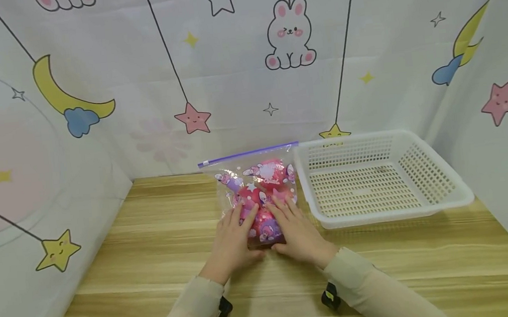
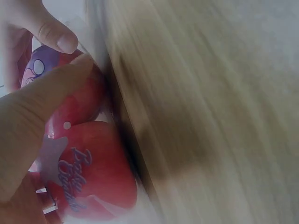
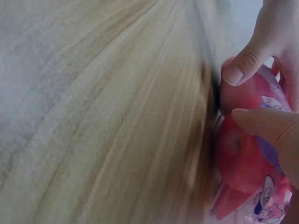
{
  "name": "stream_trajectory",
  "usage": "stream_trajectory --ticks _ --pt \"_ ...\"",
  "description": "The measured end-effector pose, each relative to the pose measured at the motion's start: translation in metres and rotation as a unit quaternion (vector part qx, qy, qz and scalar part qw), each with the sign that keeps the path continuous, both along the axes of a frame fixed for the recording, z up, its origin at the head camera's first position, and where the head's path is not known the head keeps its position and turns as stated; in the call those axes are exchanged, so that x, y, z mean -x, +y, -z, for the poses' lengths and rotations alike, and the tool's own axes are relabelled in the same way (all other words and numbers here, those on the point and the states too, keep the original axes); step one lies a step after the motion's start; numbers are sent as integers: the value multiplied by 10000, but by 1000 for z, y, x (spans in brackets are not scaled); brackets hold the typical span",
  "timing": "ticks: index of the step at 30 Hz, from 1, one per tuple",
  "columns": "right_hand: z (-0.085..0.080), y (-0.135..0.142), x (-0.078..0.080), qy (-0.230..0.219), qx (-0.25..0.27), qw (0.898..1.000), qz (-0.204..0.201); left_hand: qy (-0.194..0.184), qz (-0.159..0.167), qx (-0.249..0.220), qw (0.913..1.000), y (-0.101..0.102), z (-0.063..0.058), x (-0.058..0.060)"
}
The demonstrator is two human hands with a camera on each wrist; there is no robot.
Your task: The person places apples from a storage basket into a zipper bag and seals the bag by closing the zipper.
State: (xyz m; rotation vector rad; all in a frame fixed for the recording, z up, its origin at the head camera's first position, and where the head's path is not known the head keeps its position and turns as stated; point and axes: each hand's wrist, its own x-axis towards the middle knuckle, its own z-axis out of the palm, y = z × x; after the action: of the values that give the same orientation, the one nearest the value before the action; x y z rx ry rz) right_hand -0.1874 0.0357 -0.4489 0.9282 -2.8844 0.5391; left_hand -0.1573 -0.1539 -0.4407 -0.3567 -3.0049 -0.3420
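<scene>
A clear zip bag (image 1: 253, 178) with a purple slider strip and printed cartoon figures lies on the table, filled with several round red fruits that look like apples (image 3: 240, 163). My left hand (image 1: 231, 238) holds the bag's lower left part, fingers spread over the top and thumb along the near end. From the other side my right hand (image 1: 300, 234) grips the lower right part the same way. The thumbs sit close together, pressed against the bag over the fruit in both wrist views. Print on the plastic covers much of the fruit.
To the right of the bag stands a white perforated plastic basket (image 1: 444, 202), its left rim close to the bag's upper right corner. The wood-grain table (image 1: 153, 248) runs back to a white curtain (image 1: 237, 69) with cartoon prints, which also hangs at both sides.
</scene>
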Motion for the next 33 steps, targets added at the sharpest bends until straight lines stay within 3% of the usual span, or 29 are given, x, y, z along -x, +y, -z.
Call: stream_trajectory --ticks 7,16,25,29,33 --pt "6 -2 5 141 135 9996 214 256 -117 209 9994 -4 5 10" --pt "10 -1 2 -383 538 9953 712 558 -78 117 9983 -8 10 11" --pt "-2 -4 -3 434 756 9953 418 989 235 -177 9947 -16 -1 7" --pt "-10 -6 -8 388 535 9970 399 635 139 -251 9976 -21 -2 6" --pt "-5 -6 -7 68 129 9991 402 172 -51 -273 9995 -23 -1 8"
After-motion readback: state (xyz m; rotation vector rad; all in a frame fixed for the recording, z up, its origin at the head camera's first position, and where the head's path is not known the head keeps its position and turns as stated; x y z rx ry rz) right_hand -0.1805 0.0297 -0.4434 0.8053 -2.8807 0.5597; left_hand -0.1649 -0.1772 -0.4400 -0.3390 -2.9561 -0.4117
